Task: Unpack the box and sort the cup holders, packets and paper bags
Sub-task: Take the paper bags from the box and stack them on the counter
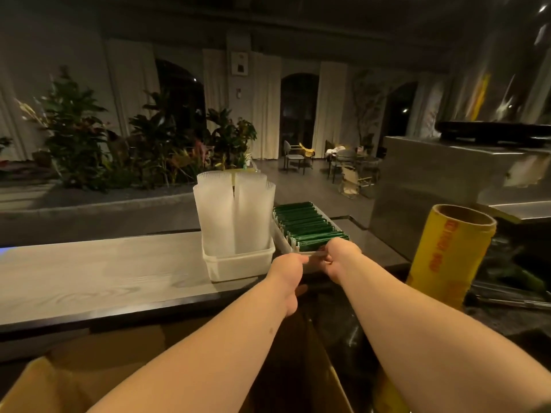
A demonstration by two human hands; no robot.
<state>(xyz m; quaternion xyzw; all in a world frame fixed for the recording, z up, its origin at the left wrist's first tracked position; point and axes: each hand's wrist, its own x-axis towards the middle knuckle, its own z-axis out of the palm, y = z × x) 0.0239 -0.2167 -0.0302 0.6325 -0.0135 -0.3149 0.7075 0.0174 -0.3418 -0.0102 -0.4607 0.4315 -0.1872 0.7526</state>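
Packets (310, 228) stand on edge in a long white tray (278, 234) at the back of the worktop (104, 263), just to the right of the white tub (238, 263) that holds the upright cup holders (235, 204). The open cardboard box (44, 383) lies low in front, under both forearms.

Judging by where the hands meet, the step is to settle the row into the tray or to square the tray up. It would go best if the tray were kept flat on the worktop and moved from its near end only, away from the tall, light cup holders beside it. The row should be pressed together gently from the front, so that no packet tips or rides up over its neighbour. The yellow roll of wrap (450, 251) stands well off to the right and is not in the way.

The left hand (287, 265) reaches to the tray's near end with its fingers stretched toward the rim. The right hand (340, 257) is at the same end with its fingers curled. I cannot tell whether either hand grips the rim, pinches the last packet or only touches it, since the hands hide that spot.

The row is dark green and fills the tray nearly from end to end, leaning slightly away from the person. Each packet is thin and flat, with a glossy top edge; a pale lining shows at the left edge of some. No print can be read.
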